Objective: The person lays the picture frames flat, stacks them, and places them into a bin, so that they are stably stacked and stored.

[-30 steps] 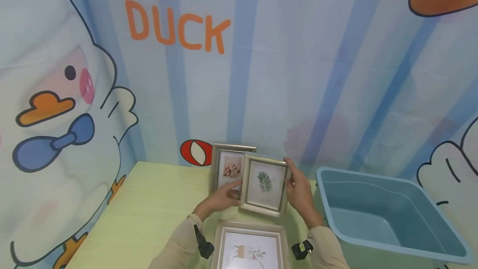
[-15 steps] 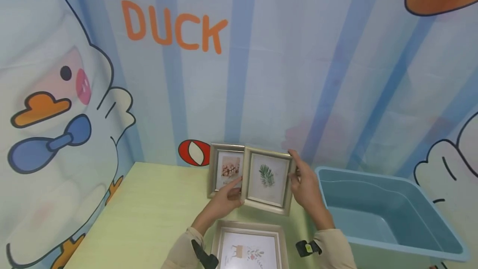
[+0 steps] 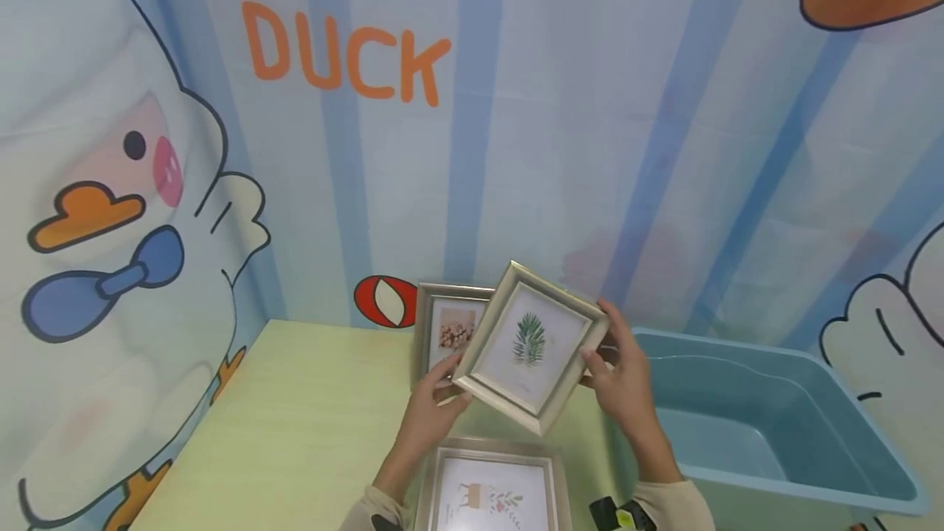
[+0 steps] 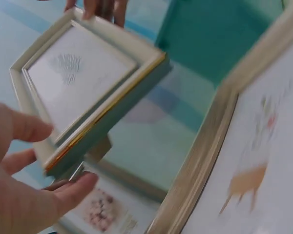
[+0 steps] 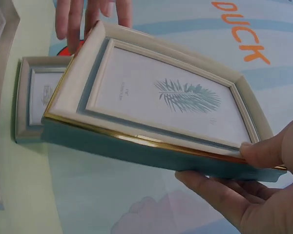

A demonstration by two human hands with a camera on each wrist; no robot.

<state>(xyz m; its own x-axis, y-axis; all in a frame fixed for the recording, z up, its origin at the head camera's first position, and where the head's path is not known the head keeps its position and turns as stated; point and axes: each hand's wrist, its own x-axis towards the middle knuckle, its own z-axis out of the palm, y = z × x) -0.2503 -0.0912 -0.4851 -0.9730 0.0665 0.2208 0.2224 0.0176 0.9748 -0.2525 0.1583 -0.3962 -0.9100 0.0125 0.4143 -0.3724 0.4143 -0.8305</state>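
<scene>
A champagne-coloured picture frame [image 3: 528, 342] with a green leaf print is held tilted above the table. My right hand [image 3: 623, 379] pinches its right side, thumb [image 5: 268, 148] on the front rim and fingers underneath. Around the lower left corner, my left hand [image 3: 428, 412] has its fingers loosely spread; in the left wrist view the thumb [image 4: 34, 129] and fingertips [image 4: 83, 187] stand on either side of that corner. Contact there is hard to make out. A second picture frame [image 3: 426, 334] with a pink print stands upright behind, partly covered by the held one.
Nearer me is a larger picture frame [image 3: 492, 449] with a plant-and-stool print. A blue plastic tub [image 3: 774, 492] stands to the right of the pale green table [image 3: 295, 433]. Behind hangs a striped duck-print cloth [image 3: 546, 146].
The leaf-print frame has tipped clockwise and come away from the frame behind. My right hand has shifted its hold along the right side; the left hand has moved to the lower left corner.
</scene>
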